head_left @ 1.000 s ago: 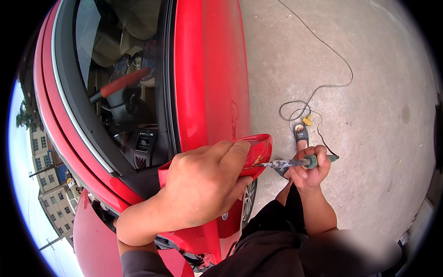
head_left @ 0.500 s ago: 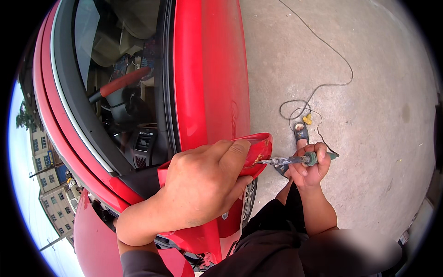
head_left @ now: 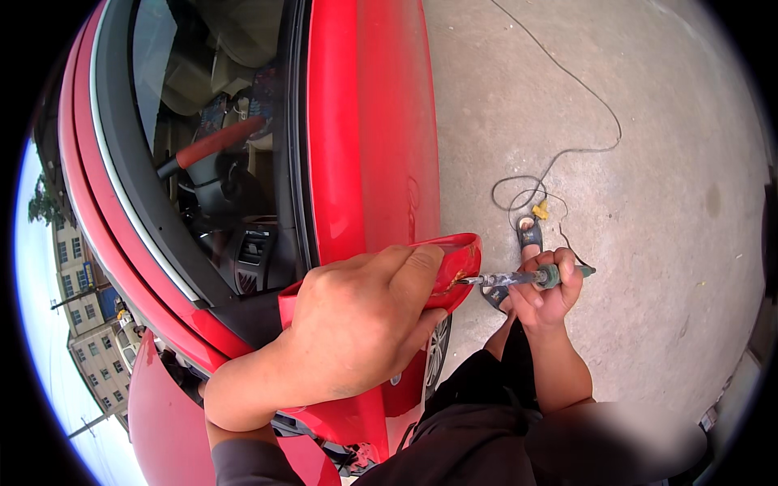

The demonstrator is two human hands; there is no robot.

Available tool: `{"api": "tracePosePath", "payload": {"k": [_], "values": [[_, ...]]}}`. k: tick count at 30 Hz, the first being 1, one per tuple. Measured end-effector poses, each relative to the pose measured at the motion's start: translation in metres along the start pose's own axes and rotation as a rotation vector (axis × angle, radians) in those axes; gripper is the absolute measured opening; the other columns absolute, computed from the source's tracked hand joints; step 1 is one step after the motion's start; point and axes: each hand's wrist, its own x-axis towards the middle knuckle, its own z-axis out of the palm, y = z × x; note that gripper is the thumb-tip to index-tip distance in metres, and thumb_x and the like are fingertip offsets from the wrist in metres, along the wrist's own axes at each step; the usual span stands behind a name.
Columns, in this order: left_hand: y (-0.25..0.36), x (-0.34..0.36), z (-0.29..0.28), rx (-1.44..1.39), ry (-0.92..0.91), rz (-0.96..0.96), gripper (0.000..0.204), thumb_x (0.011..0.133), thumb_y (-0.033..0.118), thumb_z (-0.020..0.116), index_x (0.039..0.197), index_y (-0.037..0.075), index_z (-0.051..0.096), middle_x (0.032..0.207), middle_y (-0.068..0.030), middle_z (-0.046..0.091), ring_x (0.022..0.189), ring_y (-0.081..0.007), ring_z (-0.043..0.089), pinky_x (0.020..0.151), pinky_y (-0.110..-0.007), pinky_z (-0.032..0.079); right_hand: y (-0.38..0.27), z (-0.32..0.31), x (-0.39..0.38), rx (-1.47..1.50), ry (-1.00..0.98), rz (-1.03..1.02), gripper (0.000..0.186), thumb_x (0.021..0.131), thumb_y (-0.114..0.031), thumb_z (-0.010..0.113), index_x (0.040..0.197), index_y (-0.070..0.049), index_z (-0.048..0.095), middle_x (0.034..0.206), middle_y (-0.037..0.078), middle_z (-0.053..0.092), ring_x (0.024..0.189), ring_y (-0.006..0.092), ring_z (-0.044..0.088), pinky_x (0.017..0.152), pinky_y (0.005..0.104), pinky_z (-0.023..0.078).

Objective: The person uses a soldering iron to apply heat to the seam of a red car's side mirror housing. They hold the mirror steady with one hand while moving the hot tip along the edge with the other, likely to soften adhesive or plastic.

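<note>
My left hand is closed round the red side mirror housing of a red car, thumb on top and fingers reaching underneath. My right hand grips a soldering iron with a green handle and a stained metal barrel. The iron's tip points left and meets the housing near a brownish rough mark on its red surface. A dark cord runs off the iron's back end. My left hand hides much of the housing.
The car's door and its side window fill the left. A black cable loops over the concrete floor near a yellow plug and my sandalled foot. A front wheel shows beneath the mirror.
The mirror housing and my left hand have shifted very slightly to the right. The iron's tip has moved a little right and up along the housing; both grips stay the same.
</note>
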Motion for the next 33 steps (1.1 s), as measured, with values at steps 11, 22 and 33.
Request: {"api": "tracePosePath", "payload": {"k": [11,22,33], "values": [[0.0004,0.0001,-0.0001,0.011,-0.003,0.005,0.053,0.075,0.013,0.087,0.12,-0.003,0.064,0.082,-0.0119,0.065,0.056,-0.0256,0.061,0.054,-0.037,0.051,0.0023,-0.0043,-0.0005,0.018,-0.032,0.015,0.039,0.101,-0.024,0.063,0.072,-0.019,0.037,0.058,-0.006,0.038,0.048,0.0084,0.036,0.039,0.0254,0.033],[-0.0003,0.0007,0.0005,0.022,0.011,0.01,0.053,0.075,0.013,0.088,0.12,-0.004,0.064,0.082,-0.0124,0.065,0.056,-0.026,0.061,0.053,-0.037,0.051,0.0019,-0.0044,-0.0002,-0.108,-0.076,-0.015,0.039,0.099,-0.027,0.064,0.073,-0.019,0.036,0.062,-0.004,0.042,0.047,0.0106,0.04,0.038,0.0268,0.033],[0.0,0.001,0.0011,0.027,0.008,0.011,0.055,0.075,0.014,0.088,0.121,-0.004,0.065,0.082,-0.0139,0.066,0.059,-0.0279,0.063,0.054,-0.037,0.052,0.0014,-0.0083,0.0002,0.03,0.034,-0.001,0.034,0.101,-0.025,0.062,0.074,-0.019,0.042,0.064,-0.004,0.049,0.047,0.008,0.04,0.039,0.0251,0.032]]}}
